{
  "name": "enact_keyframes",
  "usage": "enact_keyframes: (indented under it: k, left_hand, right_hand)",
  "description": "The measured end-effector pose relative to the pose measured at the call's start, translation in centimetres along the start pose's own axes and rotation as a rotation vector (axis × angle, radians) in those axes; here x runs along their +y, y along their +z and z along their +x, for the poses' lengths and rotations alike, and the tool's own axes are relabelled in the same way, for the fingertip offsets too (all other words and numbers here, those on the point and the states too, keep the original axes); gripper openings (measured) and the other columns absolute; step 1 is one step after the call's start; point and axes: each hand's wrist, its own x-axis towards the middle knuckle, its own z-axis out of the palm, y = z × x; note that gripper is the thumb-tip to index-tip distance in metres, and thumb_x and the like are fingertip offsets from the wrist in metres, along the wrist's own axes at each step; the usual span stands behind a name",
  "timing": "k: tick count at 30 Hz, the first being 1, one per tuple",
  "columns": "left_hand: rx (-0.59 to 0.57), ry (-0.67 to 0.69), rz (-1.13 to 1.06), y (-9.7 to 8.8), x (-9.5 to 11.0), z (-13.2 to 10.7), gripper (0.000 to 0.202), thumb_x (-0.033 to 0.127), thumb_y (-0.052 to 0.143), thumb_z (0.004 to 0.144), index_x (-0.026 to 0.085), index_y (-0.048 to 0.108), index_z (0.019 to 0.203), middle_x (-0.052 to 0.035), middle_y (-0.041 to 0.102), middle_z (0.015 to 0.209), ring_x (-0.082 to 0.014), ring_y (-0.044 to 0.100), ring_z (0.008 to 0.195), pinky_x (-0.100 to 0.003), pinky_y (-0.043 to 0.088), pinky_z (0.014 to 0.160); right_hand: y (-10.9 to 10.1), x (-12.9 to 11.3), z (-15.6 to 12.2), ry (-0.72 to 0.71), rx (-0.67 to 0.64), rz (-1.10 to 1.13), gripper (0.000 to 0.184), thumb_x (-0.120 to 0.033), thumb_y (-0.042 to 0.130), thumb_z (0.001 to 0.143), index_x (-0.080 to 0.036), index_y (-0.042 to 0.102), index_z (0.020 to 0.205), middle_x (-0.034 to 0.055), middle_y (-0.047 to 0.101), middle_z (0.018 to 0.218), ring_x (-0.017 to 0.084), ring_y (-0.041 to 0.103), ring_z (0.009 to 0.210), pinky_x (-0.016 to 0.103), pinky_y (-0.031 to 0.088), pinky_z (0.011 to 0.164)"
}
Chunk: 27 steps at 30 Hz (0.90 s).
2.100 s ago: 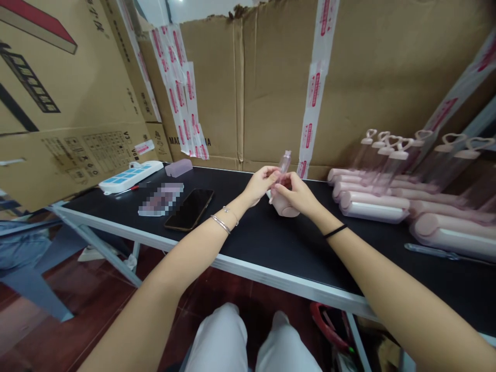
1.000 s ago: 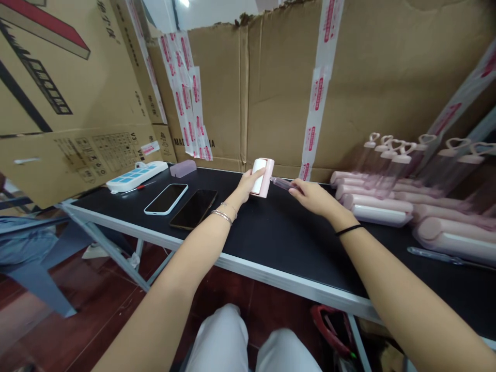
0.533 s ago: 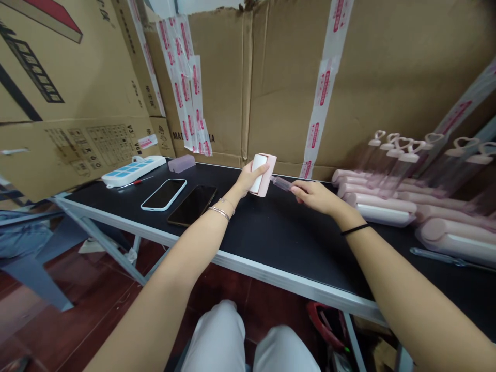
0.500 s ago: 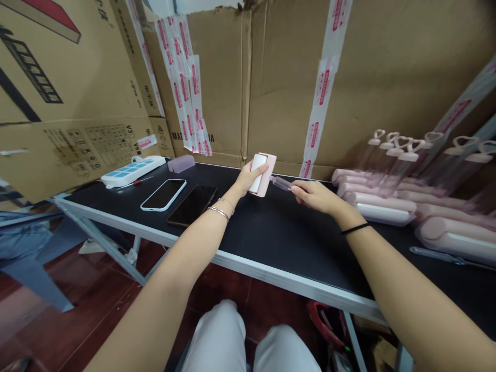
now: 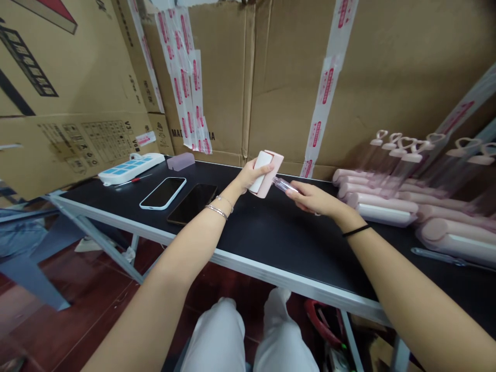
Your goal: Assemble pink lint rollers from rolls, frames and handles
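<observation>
My left hand (image 5: pixel 248 179) grips a pink lint-roller head (image 5: pixel 266 173) with a white roll in it, held upright above the black table (image 5: pixel 271 232). My right hand (image 5: pixel 313 199) is closed on a clear pink handle (image 5: pixel 284 185), whose tip points at the side of the roller head and sits right beside it. Whether the two parts touch I cannot tell.
Finished pink rollers (image 5: pixel 372 204) with heart-topped clear handles (image 5: pixel 406 155) lie stacked at the right. Two phones (image 5: pixel 163 192) (image 5: pixel 192 203), a white power strip (image 5: pixel 129 168) and a small pink cover (image 5: pixel 180 161) lie at the left. Cardboard boxes (image 5: pixel 279 77) wall the back. A pen-like tool (image 5: pixel 445 256) lies far right.
The left hand lifted the roller head off the table and turned it upright. The right hand swung the clear handle from upright to pointing sideways at the head.
</observation>
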Motion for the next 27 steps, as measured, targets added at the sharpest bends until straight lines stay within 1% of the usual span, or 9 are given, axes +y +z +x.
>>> enact_keyframes:
  k: [2,4,7,10,13,18,23,27]
  left_hand:
    - [-0.01,0.002,-0.008,0.0,0.2,-0.1,0.05,0.046,0.076,0.064,0.014,0.057,0.096,-0.005,0.063,0.083,-0.0126,0.059,0.068,-0.027,0.048,0.066]
    - [-0.024,0.013,-0.015,0.1,0.5,-0.3,0.049,0.047,0.076,0.064,0.014,0.056,0.094,-0.004,0.062,0.079,-0.0124,0.058,0.066,-0.027,0.048,0.065]
    - [-0.027,0.029,-0.043,0.4,0.9,-0.4,0.049,0.048,0.075,0.065,0.015,0.054,0.094,-0.0027,0.06,0.075,-0.0127,0.058,0.064,-0.028,0.048,0.064]
    - [-0.012,0.04,-0.048,0.6,1.2,-0.5,0.048,0.048,0.074,0.066,0.015,0.053,0.095,-0.0023,0.059,0.074,-0.013,0.058,0.063,-0.029,0.048,0.064]
    - [-0.003,0.05,0.008,0.6,1.4,-0.5,0.047,0.048,0.073,0.068,0.015,0.054,0.096,-0.0038,0.061,0.077,-0.013,0.058,0.066,-0.028,0.047,0.066]
    - [-0.016,0.111,0.211,0.5,0.8,-0.4,0.048,0.044,0.074,0.066,0.012,0.059,0.098,-0.0081,0.065,0.092,-0.015,0.059,0.079,-0.025,0.046,0.072]
    - [-0.038,0.137,0.28,0.4,-0.2,-0.1,0.048,0.044,0.071,0.07,0.01,0.059,0.102,-0.0099,0.066,0.1,-0.0177,0.06,0.087,-0.027,0.045,0.077]
    - [-0.001,0.158,0.349,0.7,-0.9,-0.2,0.048,0.044,0.069,0.073,0.011,0.058,0.105,-0.012,0.066,0.104,-0.02,0.061,0.092,-0.029,0.045,0.08]
  right_hand:
    - [0.0,-0.5,-0.1,-0.048,0.063,-0.145,0.038,-0.057,0.038,0.087,-0.022,0.046,0.077,-0.0031,0.051,0.055,0.012,0.046,0.049,0.024,0.034,0.051]
    - [-0.1,-0.8,-0.1,-0.076,0.106,-0.239,0.039,-0.056,0.035,0.089,-0.022,0.046,0.073,-0.0006,0.055,0.06,0.014,0.049,0.055,0.026,0.034,0.055]
    - [0.0,-1.1,-0.1,-0.101,0.165,-0.292,0.042,-0.056,0.031,0.09,-0.022,0.046,0.071,0.0012,0.056,0.063,0.015,0.049,0.056,0.027,0.031,0.055]
    - [0.1,-1.2,-0.2,-0.12,0.191,-0.317,0.043,-0.056,0.031,0.09,-0.021,0.049,0.072,0.0024,0.057,0.064,0.015,0.049,0.056,0.028,0.03,0.055]
    - [0.2,-1.2,-0.2,-0.114,0.199,-0.356,0.043,-0.055,0.031,0.091,-0.021,0.052,0.075,0.0042,0.06,0.067,0.017,0.051,0.058,0.028,0.03,0.057]
    - [1.0,-0.8,0.1,-0.039,0.176,-0.454,0.04,-0.051,0.032,0.092,-0.02,0.054,0.077,0.0079,0.063,0.071,0.019,0.054,0.061,0.029,0.03,0.058]
    - [1.4,-0.3,0.4,0.012,0.138,-0.525,0.04,-0.05,0.029,0.093,-0.02,0.054,0.083,0.0074,0.065,0.074,0.018,0.056,0.062,0.027,0.031,0.058]
    - [1.4,-0.1,0.4,0.074,0.118,-0.585,0.044,-0.052,0.026,0.094,-0.02,0.055,0.09,0.0086,0.067,0.078,0.02,0.06,0.067,0.027,0.031,0.056]
